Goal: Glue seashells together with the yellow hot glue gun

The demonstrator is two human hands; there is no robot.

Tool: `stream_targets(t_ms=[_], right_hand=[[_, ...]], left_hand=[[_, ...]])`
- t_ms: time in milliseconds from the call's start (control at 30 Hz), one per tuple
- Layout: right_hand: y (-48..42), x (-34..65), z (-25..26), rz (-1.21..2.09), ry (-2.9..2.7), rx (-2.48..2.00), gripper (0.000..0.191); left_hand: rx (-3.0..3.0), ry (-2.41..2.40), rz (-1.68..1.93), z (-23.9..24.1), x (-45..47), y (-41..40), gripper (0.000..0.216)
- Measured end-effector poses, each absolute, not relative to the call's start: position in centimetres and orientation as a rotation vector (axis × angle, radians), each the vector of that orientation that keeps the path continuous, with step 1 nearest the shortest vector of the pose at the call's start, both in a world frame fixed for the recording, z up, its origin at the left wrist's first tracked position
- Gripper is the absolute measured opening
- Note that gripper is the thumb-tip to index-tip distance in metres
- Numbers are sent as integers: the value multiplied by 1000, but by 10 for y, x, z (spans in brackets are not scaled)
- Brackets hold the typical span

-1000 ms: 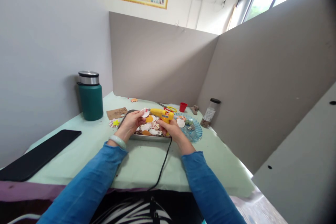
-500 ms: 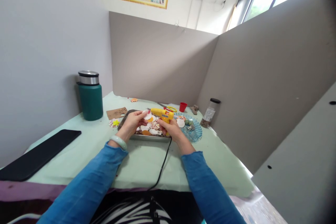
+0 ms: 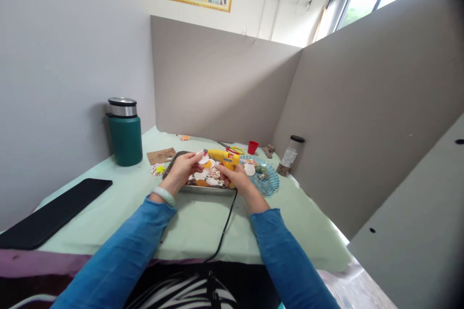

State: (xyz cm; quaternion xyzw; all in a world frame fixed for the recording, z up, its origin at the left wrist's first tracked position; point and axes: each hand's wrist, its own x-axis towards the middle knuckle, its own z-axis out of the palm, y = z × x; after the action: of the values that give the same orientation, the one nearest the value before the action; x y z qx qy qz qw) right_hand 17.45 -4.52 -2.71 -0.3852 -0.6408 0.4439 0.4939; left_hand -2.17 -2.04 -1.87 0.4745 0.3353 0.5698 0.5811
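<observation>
My left hand (image 3: 184,169) is closed in a pinch on a small white round piece (image 3: 203,160), probably a shell. Yellow and held level, a glue gun (image 3: 219,155) sits in my right hand (image 3: 235,177). Its nozzle points left and lies right at the white piece; I cannot tell whether they touch. A black cord (image 3: 227,222) runs down from the gun to the table's front edge. Beneath both hands is a metal tray (image 3: 206,190) of white and orange shells, partly hidden by the fingers.
A blue fluted plate (image 3: 270,186) with small pieces stands right of the tray, a lidded jar (image 3: 290,157) beyond it. Behind are scissors (image 3: 235,150) and a red cup (image 3: 253,147). At left are a green bottle (image 3: 125,140), a brown card (image 3: 159,156) and a black mat (image 3: 58,212).
The white piece has shifted very slightly against the nozzle tip. Both hands keep their grips, and everything else stays in place.
</observation>
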Motion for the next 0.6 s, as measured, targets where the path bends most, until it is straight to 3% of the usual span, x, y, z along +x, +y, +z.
stream_targets(t_ms=[600], right_hand=[[-53, 172, -21, 1059, -1551, -973, 41]], left_hand=[[1184, 833, 1316, -19, -21, -22, 40]])
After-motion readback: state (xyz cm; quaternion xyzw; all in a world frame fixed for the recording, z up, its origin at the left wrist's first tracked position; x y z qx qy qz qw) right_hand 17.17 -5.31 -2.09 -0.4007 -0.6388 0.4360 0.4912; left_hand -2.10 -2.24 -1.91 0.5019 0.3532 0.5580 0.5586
